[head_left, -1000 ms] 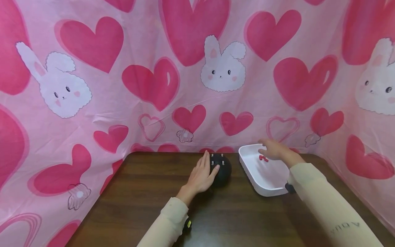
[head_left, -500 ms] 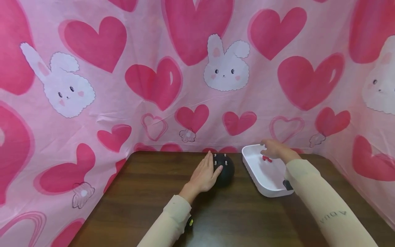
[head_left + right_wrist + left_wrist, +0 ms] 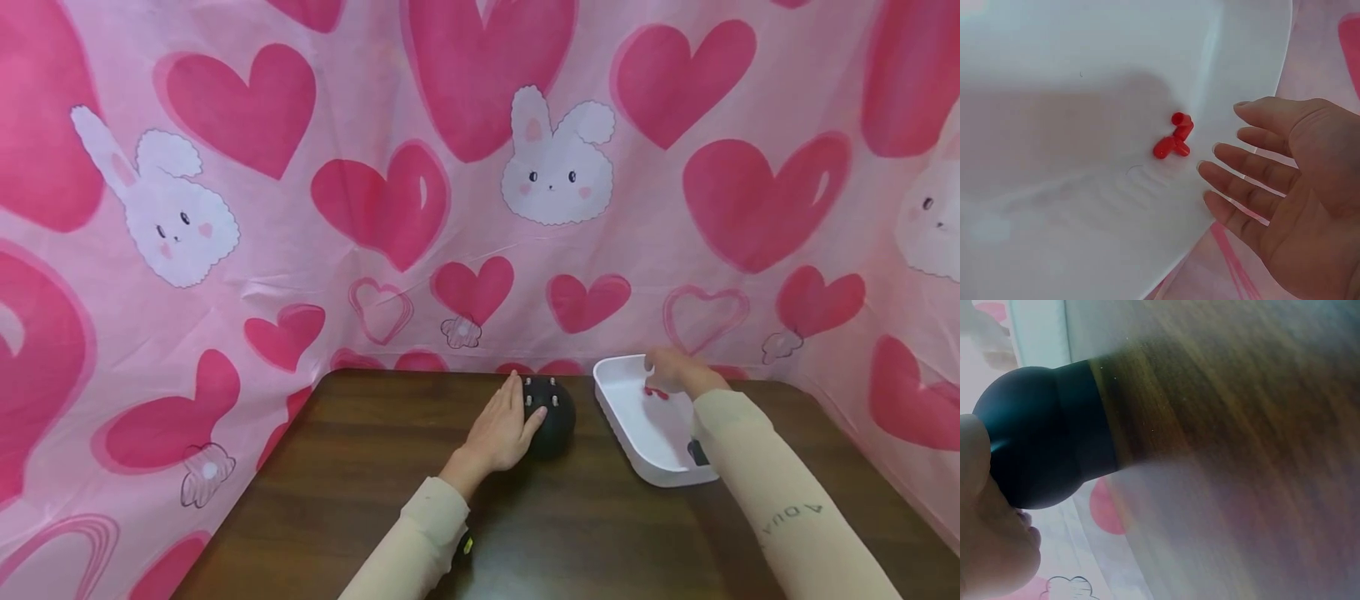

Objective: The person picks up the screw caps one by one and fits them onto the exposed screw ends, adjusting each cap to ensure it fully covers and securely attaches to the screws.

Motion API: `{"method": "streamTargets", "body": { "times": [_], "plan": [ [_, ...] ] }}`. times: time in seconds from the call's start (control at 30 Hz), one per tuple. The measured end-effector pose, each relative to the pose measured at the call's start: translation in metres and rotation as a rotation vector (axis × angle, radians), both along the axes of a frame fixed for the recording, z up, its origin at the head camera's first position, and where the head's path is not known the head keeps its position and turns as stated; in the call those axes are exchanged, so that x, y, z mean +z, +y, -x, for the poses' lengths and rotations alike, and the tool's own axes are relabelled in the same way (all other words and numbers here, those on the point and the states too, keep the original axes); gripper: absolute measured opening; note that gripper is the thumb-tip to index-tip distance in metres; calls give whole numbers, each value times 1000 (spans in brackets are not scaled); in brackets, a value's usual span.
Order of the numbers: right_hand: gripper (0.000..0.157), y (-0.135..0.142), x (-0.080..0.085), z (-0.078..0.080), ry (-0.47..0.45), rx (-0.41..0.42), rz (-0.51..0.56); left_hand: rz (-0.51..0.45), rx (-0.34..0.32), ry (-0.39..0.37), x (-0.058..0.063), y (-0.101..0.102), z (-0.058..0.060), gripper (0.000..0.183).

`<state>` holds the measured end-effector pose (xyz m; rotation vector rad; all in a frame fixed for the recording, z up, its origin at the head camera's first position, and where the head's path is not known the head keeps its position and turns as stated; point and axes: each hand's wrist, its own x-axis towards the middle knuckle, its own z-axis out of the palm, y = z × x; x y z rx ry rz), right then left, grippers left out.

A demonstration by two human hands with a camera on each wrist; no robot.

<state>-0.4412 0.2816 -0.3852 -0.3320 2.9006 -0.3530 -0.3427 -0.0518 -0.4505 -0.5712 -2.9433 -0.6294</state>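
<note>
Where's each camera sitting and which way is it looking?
Head: on the head, facing forward and down over the brown wooden table; cream sleeves, left hand and right hand show.
Left wrist: on that wrist, facing the round black object; the left hand partly shows.
Right wrist: on that wrist, facing small red tube-shaped pieces in the white tray; the right hand shows.
Head and right wrist share the tray.

That head camera looks forward and down over the worktop [image 3: 360, 500]; close in, the left wrist's sideways view shares its black dome [image 3: 555, 431], the right's its white tray [image 3: 651, 437].
</note>
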Motion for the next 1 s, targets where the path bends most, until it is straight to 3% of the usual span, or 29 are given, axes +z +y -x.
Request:
{"method": "streamTargets", "body": {
  "times": [0.27, 0.43, 0.67, 0.87, 1.0],
  "plan": [
    [41, -4, -3, 3, -28, 20, 31, 0, 1, 12, 3, 1, -2, 85],
    [26, -5, -8, 1, -69, -13, 40, -6, -12, 19, 6, 3, -6, 83],
    [17, -10, -13, 6, -27, 55, -41, -3, -9, 7, 7, 2, -8, 84],
    [4, -10, -16, 9, -57, 12, -48, 10, -9, -8, 4, 2, -2, 85],
    [8, -11, -14, 2, -85, -54, -12, 16, -3, -13, 4, 1, -2, 85]
  ]
}}
